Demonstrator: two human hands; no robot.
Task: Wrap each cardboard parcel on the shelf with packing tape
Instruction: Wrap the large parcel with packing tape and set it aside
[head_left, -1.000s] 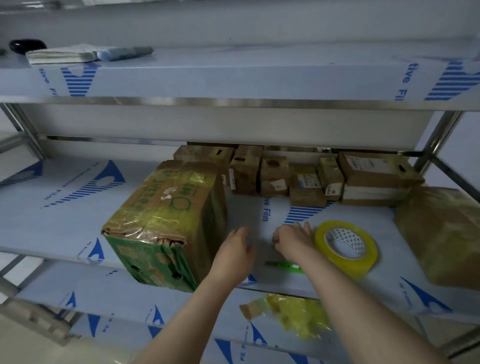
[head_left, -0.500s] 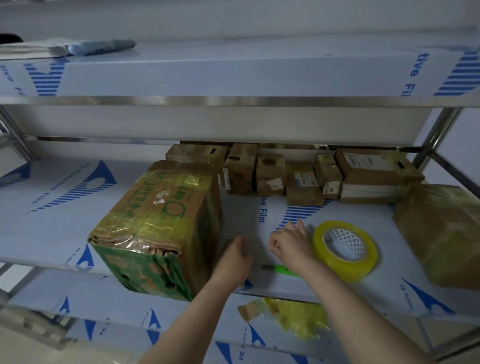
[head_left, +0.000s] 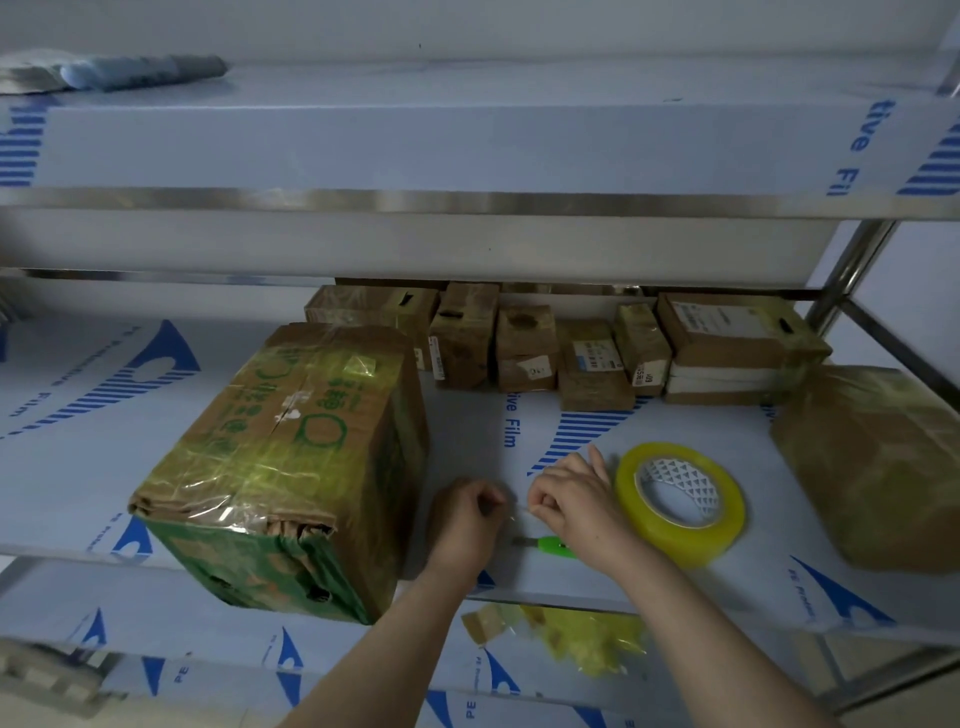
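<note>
A big taped cardboard box with green print (head_left: 291, 457) lies on the middle shelf (head_left: 78, 467), its near end hanging over the front edge. To its right, my left hand (head_left: 467, 514) and my right hand (head_left: 571, 499) are close together with curled fingers. They pinch a thin clear strip of tape (head_left: 515, 512) between them. The yellow packing tape roll (head_left: 727, 530) lies flat just right of my right hand. A green cutter (head_left: 556, 546) lies on the shelf under my right wrist.
Several small cardboard parcels (head_left: 524, 353) stand in a row at the back of the shelf. A tape-wrapped parcel (head_left: 872, 462) sits at the right end. Crumpled yellow tape scraps (head_left: 576, 639) lie on the lower shelf. A steel post (head_left: 847, 270) rises at the right.
My left hand has left the big box's side and curled up next to my right hand. Both hands have closed on the tape strip. The view has shifted slightly.
</note>
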